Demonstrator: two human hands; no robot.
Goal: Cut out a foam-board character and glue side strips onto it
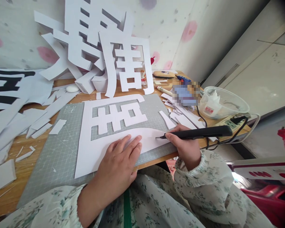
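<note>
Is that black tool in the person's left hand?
No, the right hand grips the black tool, while the left hand rests on the white sheet.

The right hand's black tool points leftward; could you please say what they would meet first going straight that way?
Probably the left hand, lying on the white sheet ahead of the black tool, though depth is unclear.

the left hand lies palm down, its fingers extended, lightly bent and slightly parted, pointing forward and a little right; its thumb sits low on the inner side. the left forearm slants in from the lower left, wrist bare. the right hand is curled in a pinching grip, thumb reaching toward the left, its wrist close to the gathered cuff.
</note>
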